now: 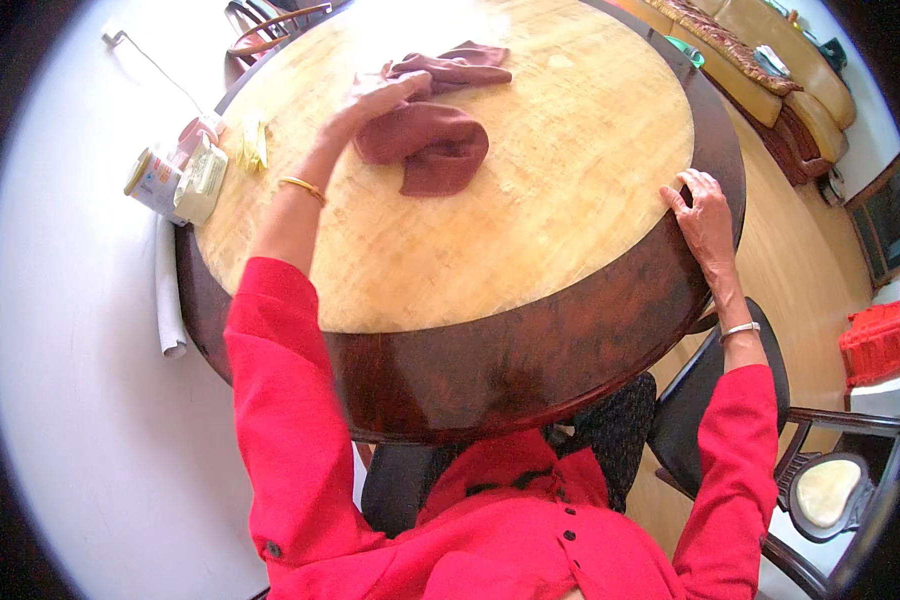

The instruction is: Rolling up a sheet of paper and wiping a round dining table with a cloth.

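A maroon cloth (pixel 435 145) lies bunched and partly folded on the pale round centre of the table (pixel 530 230). My left hand (pixel 378 98) reaches across to its far left part, fingers closed on the fabric. One fold spreads out to the right of the hand and another hangs nearer to me. At the right side, my right hand (pixel 705 215) rests on the dark glossy rim of the table, its thumb apart from the slightly bent fingers, holding nothing.
Along the left wall stand a tin can (pixel 153 180), a tissue pack (pixel 202 178) and yellow strips (pixel 253 145). A black chair (pixel 715 400) is by my right arm. Beyond are a tan sofa (pixel 820 60), a red crate (pixel 873 343) and a wooden chair (pixel 260 40).
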### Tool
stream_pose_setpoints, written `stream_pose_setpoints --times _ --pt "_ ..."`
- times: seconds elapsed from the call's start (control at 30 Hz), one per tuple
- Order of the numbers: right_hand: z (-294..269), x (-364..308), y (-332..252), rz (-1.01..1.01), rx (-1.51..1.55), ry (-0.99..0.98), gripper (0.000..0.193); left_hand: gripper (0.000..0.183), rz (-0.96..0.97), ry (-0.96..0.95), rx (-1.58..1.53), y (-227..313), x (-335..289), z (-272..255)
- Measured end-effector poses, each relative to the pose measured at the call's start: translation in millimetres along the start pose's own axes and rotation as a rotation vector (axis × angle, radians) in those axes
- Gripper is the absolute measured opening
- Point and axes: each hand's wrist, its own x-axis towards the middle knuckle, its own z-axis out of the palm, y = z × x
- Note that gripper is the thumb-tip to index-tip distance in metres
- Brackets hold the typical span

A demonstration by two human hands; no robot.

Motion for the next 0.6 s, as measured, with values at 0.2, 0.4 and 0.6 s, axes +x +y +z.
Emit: stream_pose_setpoints --times 0.2,0.4,0.6 --pt "0 -5 3 0.007 -0.027 -0.01 0.041 0.102 0.003 -0.05 0.325 27 25 70" --pt "0 -4 -1 0.018 -0.017 -0.015 0.041 0.04 0.729 -0.117 0.491 62 59 132" --pt "-1 0 -2 -0.019 0.0 0.002 0.041 0.031 1.042 -0.097 0.199 100 -11 171"
